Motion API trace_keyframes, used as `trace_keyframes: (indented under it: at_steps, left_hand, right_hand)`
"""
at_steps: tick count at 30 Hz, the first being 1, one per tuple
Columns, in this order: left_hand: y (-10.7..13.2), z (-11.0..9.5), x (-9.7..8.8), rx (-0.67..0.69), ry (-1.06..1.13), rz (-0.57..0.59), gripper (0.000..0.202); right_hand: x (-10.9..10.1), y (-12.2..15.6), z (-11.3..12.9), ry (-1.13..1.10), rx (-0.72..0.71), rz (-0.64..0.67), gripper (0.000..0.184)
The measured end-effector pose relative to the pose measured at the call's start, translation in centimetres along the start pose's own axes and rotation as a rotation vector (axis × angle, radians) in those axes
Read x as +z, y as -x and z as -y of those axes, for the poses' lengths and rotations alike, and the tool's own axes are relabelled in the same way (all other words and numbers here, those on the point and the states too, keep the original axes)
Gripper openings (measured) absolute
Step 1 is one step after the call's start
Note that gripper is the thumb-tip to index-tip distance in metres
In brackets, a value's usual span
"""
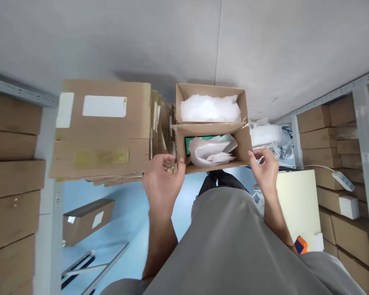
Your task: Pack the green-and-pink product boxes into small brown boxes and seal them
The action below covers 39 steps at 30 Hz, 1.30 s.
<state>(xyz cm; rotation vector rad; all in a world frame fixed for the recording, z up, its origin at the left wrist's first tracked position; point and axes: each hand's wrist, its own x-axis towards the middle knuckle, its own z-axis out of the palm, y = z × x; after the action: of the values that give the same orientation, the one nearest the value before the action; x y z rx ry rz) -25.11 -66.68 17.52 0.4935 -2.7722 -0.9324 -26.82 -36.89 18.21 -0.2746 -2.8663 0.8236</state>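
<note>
An uncovered cardboard box (242,143) is in front of me, with white foam sheets (213,149) and a green item (189,144) partly hidden under them. My left hand (162,180) grips its near left corner, thumb against the wall and fingers curled. At the near right corner, my right hand (266,166) pinches the box edge between thumb and fingers. Directly behind stands a second uncovered cardboard box (213,89), filled with white foam sheets (210,108).
Flattened cardboard boxes (101,137) are stacked left of my left hand. Shelves of brown boxes (14,178) line both sides. At right are a pale board (298,200) and a white device on a cable (342,180). A long box (87,221) lies low at left.
</note>
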Motion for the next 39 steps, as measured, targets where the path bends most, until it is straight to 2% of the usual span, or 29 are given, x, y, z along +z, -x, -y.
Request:
trace_keyframes:
  at_steps: [4, 8, 13, 18, 21, 23, 28, 32, 35, 39]
  left_hand:
    - [0.6, -0.3, -0.4, 0.015, 0.009, -0.005, 0.014]
    - [1.6, -2.5, 0.5, 0.113, 0.072, 0.122, 0.014]
    - [3.8, -7.4, 3.7, 0.261, 0.115, 0.263, 0.015]
    - [7.8, -13.8, 7.9, 0.472, 0.108, 0.352, 0.013]
    - [11.6, -17.9, 11.9, 0.625, 0.117, 0.390, 0.012]
    - [14.9, -20.5, 15.6, 0.731, 0.124, 0.434, 0.012]
    - [24.3, -26.6, 27.2, 0.932, 0.108, 0.640, 0.006]
    - [32.0, -30.6, 35.6, 1.047, 0.068, 0.798, 0.005]
    - [36.7, -32.4, 40.0, 1.133, 0.064, 0.896, 0.006]
    - [40.7, -33.3, 43.8, 1.238, 0.041, 0.995, 0.007]
  right_hand:
    - [-1.0, 2.3, -0.3, -0.023, 0.037, -0.096, 0.033]
    - [-3.6, 5.2, -2.1, -0.075, 0.139, -0.184, 0.029]
    - [-7.1, 9.1, -6.7, -0.102, 0.343, -0.276, 0.027]
    - [-10.6, 14.2, -13.1, -0.158, 0.501, -0.416, 0.028]
    - [-12.7, 18.2, -18.4, -0.181, 0.615, -0.509, 0.028]
    - [-13.8, 21.2, -22.4, -0.206, 0.687, -0.565, 0.029]
    - [-14.7, 29.0, -33.2, -0.081, 0.838, -0.668, 0.031]
    - [-14.6, 34.1, -40.3, 0.041, 1.019, -0.692, 0.033]
    - [-14.6, 36.9, -43.9, 0.078, 1.139, -0.719, 0.031]
    - [-13.8, 39.2, -46.9, 0.075, 1.247, -0.743, 0.032]
